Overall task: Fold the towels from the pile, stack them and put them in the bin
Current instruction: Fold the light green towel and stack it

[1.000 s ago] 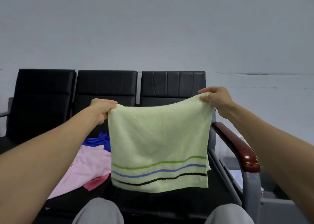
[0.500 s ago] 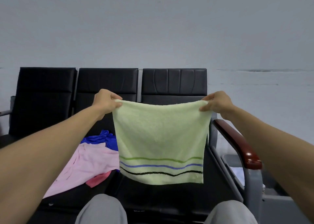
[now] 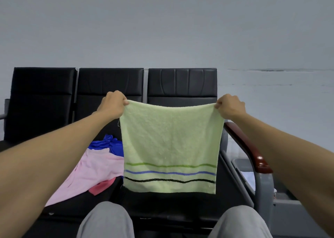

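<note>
A pale green towel [image 3: 169, 143] with green, blue and black stripes near its lower edge hangs flat in the air over the right seat. My left hand [image 3: 113, 105] pinches its top left corner and my right hand [image 3: 229, 106] pinches its top right corner. On the middle seat lies the pile: a pink towel [image 3: 94, 169], a blue towel [image 3: 108, 144] behind it and a red piece [image 3: 102, 186] sticking out at the front. A grey bin [image 3: 282, 201] stands on the floor at the right, mostly hidden by my right arm.
A row of three black seats [image 3: 45, 102] stands against a grey wall. A dark red armrest [image 3: 251, 147] on a grey post borders the right seat. My knees in grey trousers [image 3: 106, 219] show at the bottom edge.
Both hands have pulled the towel's top edge straighter and level. The towel has shifted slightly right and hangs flatter.
</note>
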The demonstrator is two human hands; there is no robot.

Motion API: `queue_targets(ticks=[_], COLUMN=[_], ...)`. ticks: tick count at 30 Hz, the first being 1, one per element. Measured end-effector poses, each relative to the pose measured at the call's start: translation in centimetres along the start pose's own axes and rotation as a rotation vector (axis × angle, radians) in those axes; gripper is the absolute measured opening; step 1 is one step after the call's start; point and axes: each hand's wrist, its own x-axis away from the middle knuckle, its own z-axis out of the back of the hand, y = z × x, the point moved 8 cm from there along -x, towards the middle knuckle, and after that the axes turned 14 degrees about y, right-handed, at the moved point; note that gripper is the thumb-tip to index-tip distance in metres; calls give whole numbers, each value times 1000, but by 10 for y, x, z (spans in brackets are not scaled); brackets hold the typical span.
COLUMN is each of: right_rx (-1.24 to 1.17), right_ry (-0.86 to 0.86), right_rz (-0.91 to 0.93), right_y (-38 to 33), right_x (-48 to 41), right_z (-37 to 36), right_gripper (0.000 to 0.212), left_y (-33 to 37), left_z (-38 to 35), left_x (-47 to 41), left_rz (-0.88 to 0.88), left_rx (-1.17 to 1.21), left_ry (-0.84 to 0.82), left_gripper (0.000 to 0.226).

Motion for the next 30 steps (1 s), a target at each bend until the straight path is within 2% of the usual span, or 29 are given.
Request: queue_targets(ticks=[4,7,10,16,19,25,30], right_rx=[0,-28,-59,-242,-299,-281,-237], right_ry=[-92,-190,-205,-137,-116,-119,-230], right_rz=[-36,-48,-73,-122,-173,-162,-81], right_y=[5,4,7,13,24,51,75], right_x=[2,3,4,7,9,28,71], right_z=[-4,1,3,-31,-65,-147,-212], right_gripper=[25,29,24,9,14,15,18], left_y=[0,-1,-7,-24,-38,-67,-96], left_z=[1,1,-4,-41,-76,-155,-206], left_x=[2,3,8,12,14,38,86], left_rz=[-31,-34,9,191,287,246,223], left_rx=[-46,-65,-56,173,272,246,251], left_ry=[-71,-198,-292,-196,-139,-138,-198], left_gripper=[24,23,21,17,9,19,19])
